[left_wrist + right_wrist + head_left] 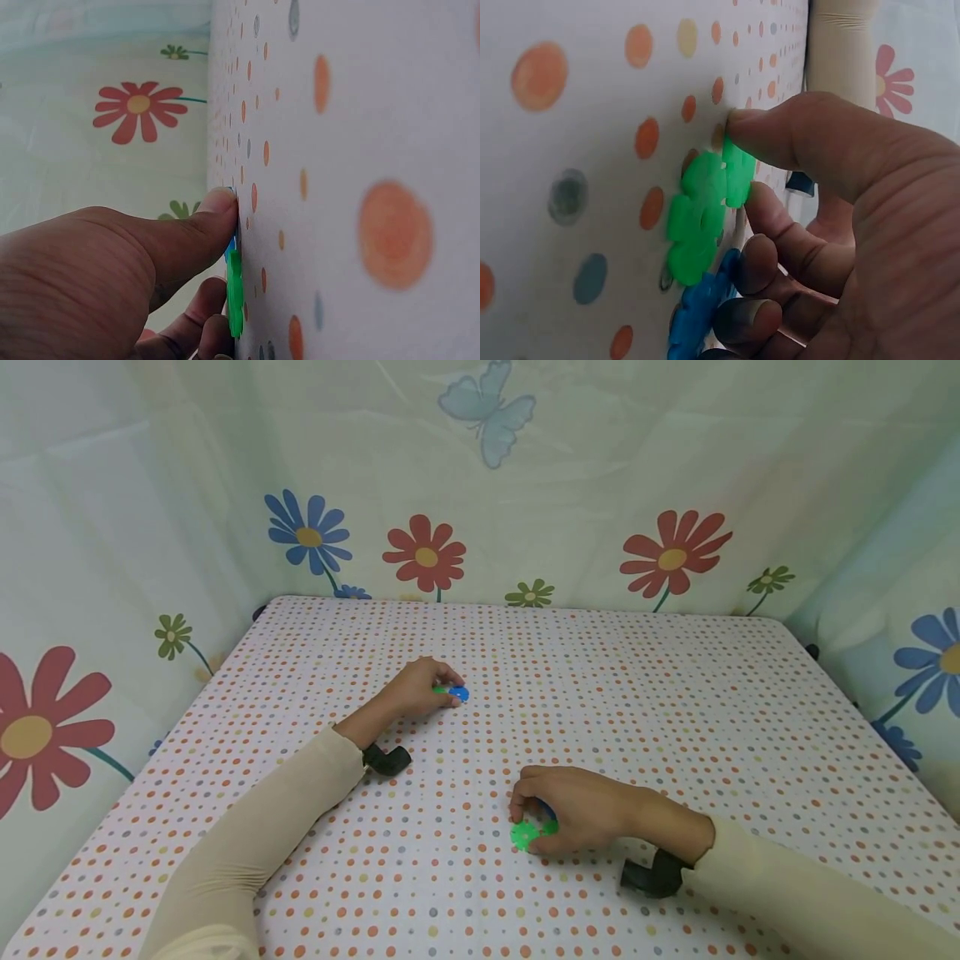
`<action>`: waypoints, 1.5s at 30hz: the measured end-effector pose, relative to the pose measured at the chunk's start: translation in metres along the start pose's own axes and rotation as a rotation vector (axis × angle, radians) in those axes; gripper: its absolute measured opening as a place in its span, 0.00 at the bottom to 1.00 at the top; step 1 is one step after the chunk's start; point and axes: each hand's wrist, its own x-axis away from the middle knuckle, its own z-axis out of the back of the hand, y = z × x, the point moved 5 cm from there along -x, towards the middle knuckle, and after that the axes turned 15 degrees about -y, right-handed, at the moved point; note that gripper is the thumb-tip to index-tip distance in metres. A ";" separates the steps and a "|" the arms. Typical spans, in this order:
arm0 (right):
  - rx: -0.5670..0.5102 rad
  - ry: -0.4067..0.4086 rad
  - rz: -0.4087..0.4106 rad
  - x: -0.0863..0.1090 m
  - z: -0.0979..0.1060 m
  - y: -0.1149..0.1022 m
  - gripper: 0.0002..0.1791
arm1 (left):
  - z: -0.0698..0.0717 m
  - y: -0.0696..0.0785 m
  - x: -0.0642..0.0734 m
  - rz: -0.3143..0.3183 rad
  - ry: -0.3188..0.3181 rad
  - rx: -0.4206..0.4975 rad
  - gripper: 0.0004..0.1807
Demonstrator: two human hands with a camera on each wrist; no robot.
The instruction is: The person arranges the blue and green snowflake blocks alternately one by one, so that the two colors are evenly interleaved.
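My left hand (422, 688) is low over the middle of the table, pinching a small blue notched disc (460, 694) between thumb and fingers. A green notched disc (235, 292) sits against the blue one, partly under the hand. Nearer and to the right, my right hand (585, 810) pinches a bright green flower-shaped disc (525, 836) at the tabletop. In the right wrist view a second green disc (739, 174) lies against the first, by the thumb. A blue notched disc (699, 313) is beneath the curled fingers; whether it joins the green ones I cannot tell.
A white cloth with coloured dots covers the table (660, 693). Curtains printed with flowers and a butterfly (491, 414) hang at the back and sides. Black wrist mounts (652, 875) stick out beneath both wrists.
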 end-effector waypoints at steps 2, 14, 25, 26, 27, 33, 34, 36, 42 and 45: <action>-0.002 0.002 -0.011 0.000 0.000 0.000 0.13 | 0.000 0.000 0.000 -0.003 0.000 0.000 0.18; -0.049 0.038 0.019 0.004 -0.007 -0.002 0.14 | 0.001 0.002 0.001 -0.017 0.010 -0.008 0.17; -0.004 0.065 0.029 0.010 -0.011 -0.009 0.13 | 0.000 0.002 0.002 -0.008 0.016 -0.013 0.16; -0.002 0.066 0.027 0.010 -0.012 -0.009 0.13 | 0.000 0.002 0.002 -0.007 0.014 -0.012 0.16; -0.003 0.066 0.028 0.010 -0.012 -0.009 0.13 | 0.000 0.002 0.001 -0.007 0.014 -0.011 0.16; 0.032 0.092 0.074 0.013 -0.014 -0.008 0.13 | 0.000 0.001 0.001 -0.001 0.014 -0.011 0.17; 0.047 0.102 0.086 0.014 -0.015 -0.008 0.13 | 0.000 0.001 0.001 -0.002 0.014 -0.011 0.17; 0.080 0.121 0.103 0.015 -0.016 -0.009 0.14 | 0.000 0.001 0.001 -0.004 0.012 -0.010 0.17; 0.157 0.163 0.135 0.017 -0.018 -0.011 0.18 | 0.000 0.001 0.000 -0.008 0.006 -0.019 0.17; 0.158 0.161 0.137 0.017 -0.019 -0.011 0.19 | 0.000 0.000 0.000 -0.007 0.006 -0.017 0.17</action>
